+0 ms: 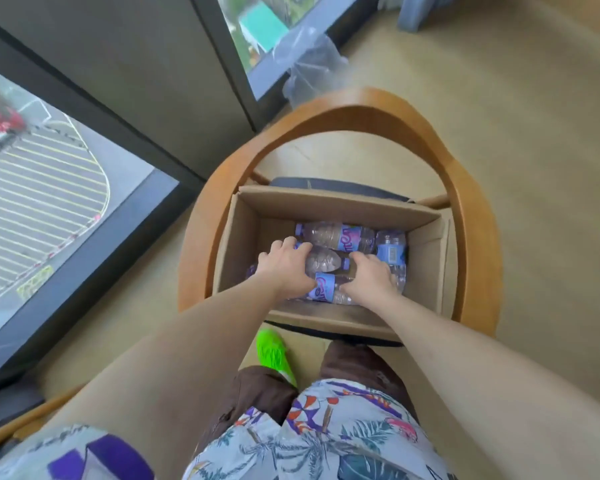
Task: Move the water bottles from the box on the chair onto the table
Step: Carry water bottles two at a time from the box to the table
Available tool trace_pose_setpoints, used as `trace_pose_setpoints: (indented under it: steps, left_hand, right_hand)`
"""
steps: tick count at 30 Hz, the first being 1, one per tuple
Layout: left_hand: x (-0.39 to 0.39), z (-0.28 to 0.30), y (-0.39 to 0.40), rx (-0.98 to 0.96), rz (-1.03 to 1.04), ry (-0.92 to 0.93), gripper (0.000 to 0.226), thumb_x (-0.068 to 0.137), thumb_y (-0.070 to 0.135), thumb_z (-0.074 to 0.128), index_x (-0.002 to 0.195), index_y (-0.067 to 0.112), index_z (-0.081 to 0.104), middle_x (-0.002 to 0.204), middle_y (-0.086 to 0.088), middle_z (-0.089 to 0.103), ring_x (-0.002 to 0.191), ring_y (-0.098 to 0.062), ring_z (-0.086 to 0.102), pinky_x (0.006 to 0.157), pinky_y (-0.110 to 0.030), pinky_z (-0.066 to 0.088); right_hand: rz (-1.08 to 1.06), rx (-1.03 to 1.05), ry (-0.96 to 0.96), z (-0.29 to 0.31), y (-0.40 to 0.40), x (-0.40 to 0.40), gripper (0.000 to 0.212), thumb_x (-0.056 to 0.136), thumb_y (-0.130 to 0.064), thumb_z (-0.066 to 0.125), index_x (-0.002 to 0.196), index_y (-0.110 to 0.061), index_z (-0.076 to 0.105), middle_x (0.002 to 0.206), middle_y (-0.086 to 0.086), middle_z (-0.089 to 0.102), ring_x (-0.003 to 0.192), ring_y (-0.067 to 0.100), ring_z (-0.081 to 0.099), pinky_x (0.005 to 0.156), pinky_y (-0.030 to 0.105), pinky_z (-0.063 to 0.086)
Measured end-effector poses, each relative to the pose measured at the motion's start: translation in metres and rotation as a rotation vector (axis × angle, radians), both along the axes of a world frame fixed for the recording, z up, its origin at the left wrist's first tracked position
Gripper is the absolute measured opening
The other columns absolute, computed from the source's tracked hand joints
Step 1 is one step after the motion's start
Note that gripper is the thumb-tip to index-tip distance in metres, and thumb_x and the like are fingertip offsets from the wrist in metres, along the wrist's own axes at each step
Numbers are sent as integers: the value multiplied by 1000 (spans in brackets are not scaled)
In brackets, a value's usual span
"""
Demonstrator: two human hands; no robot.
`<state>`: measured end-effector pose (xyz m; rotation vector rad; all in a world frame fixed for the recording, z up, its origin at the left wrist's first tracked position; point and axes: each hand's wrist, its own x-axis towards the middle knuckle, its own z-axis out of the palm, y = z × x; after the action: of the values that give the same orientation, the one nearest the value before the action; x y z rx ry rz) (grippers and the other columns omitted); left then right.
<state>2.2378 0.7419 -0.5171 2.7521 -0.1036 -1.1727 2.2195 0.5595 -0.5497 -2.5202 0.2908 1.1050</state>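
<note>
Hands reach down into the cardboard box (243, 216) on the chair (465, 174). Left hand (286, 266) and right hand (371, 277) both curl around bottles (326, 261) lying flat inside. More bottles lie just beyond the fingers, against the far wall.

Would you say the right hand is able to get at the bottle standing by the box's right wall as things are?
Probably yes: the right hand is already inside the open box, just beside that bottle, with nothing covering it.

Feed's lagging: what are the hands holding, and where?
Both hands are on bottles in the box: left hand at one's cap end, right hand on another's middle.
</note>
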Motion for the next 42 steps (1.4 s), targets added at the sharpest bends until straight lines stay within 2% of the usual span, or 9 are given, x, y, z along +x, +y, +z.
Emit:
trace_pose_setpoints:
  steps: [4,11,14,21,26,29,33,38,42]
  left_hand:
    - [-7,-34,1,-14,-87,135,71,82,38,62,148,26,40,151,-7,37,140,-33,33,106,-54,40]
    - [3,-76,10,-54,-323,277,56,82,34,64,137,27,54,130,-6,56,125,-33,52,95,-43,51]
    - [4,-86,6,-53,-354,294,55,81,32,65,134,28,53,130,-5,51,122,-33,54,92,-45,51]
    - [12,-98,2,-8,-439,373,66,74,25,60,139,37,52,128,-5,37,116,-32,57,91,-45,42]
    - [4,-101,5,-33,-371,365,63,78,26,63,140,36,52,135,-4,38,123,-30,53,105,-48,37]
    - [0,-98,9,-71,-296,329,53,83,26,63,135,32,54,132,-5,45,123,-30,53,104,-45,39]
    - [1,-90,19,-111,-264,275,51,80,20,62,130,27,55,125,-3,57,120,-29,55,91,-38,44]
    - [1,-80,24,-199,-87,216,43,77,14,63,118,25,60,118,-2,63,112,-29,59,88,-36,49]
    - [8,-74,20,-280,102,243,45,70,4,67,108,27,57,85,12,58,92,-25,62,56,-23,42]
  right_hand:
    - [-5,8,98,-35,0,-4,71,78,-33,72,143,-25,45,133,10,52,124,37,45,99,45,42]
    - [1,15,194,-85,-7,-10,55,81,-33,69,131,-17,56,123,19,60,118,42,54,96,40,46]
    - [66,-40,212,-97,-3,-15,51,81,-31,65,128,-18,50,119,15,61,116,38,56,96,43,45]
    - [148,-133,239,-110,11,-3,67,74,-29,76,128,-11,41,121,14,59,121,35,52,103,50,40]
    - [173,-90,302,-97,-2,5,66,59,-30,78,118,-18,52,111,10,62,114,34,52,81,35,43]
    - [164,-42,361,-81,-5,13,67,49,-34,83,111,-22,61,105,3,63,98,26,57,67,29,43]
    - [70,-6,370,-64,-7,15,79,52,-45,93,122,-21,63,114,0,64,97,20,55,80,31,50]
    - [39,12,331,-44,7,26,79,51,-46,96,116,-14,65,115,4,66,97,22,61,86,34,55]
    - [-121,79,119,-36,21,35,92,46,-43,98,127,-24,60,128,2,61,114,25,59,91,35,51]
